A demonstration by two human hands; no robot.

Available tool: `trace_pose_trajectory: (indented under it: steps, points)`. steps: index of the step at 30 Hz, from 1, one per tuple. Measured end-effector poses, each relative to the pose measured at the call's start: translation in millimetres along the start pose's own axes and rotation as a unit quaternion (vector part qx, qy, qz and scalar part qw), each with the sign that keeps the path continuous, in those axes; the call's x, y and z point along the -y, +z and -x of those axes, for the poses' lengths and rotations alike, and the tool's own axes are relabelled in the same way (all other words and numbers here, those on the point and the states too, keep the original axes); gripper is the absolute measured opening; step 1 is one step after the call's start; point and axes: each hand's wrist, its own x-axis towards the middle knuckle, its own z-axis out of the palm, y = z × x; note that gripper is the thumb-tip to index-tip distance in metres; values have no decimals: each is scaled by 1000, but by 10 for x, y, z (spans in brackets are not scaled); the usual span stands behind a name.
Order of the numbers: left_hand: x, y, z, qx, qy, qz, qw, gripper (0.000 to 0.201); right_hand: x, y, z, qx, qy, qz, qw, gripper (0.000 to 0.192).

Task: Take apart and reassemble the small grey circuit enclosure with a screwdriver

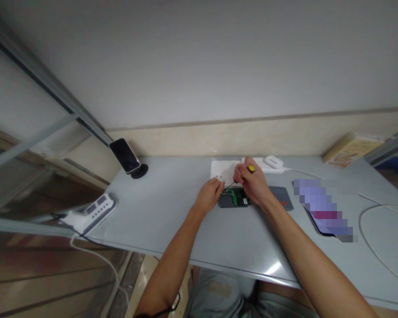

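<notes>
Circuit board (235, 197), flat on bench (172, 212): left hand (211, 194) pins it steady; right hand (254, 183) clamps screwdriver (248, 169), tip angled down onto it.

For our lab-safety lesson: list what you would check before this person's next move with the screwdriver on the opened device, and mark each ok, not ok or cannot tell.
1. Right hand grips the yellow-handled screwdriver: ok.
2. Left hand steadies the opened device: ok.
3. Tip seated on a screw: cannot tell, too small.
4. Device lies flat on the table: ok.
5. White sheet close behind the device, for loose parts: ok.
6. Device unplugged: cannot tell.
</notes>
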Motion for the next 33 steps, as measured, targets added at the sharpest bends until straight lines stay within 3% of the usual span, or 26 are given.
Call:
trace_pose_trajectory:
  steps: [3,7,13,18,24,33]
  points:
    - [-1,-2,3,0,-3,-1,1000,43,-31,17,-25,-10,-16,-3,1000,45]
    - [14,9,2,-4,-1,5,1000,43,-23,63,-20,0,17,-30,999,45]
    - [20,7,-1,-5,10,18,1000,39,-45,72,25,22,5,11,1000,46]
    - [1,-4,4,-6,-7,27,1000,42,-106,70,7,8,-43,35,998,40]
    - [-14,-12,3,-17,-9,38,999,43,-77,57,32,38,-33,88,995,33]
    - [-24,-13,12,-10,-15,45,999,46,-108,23,9,25,-63,114,991,42]
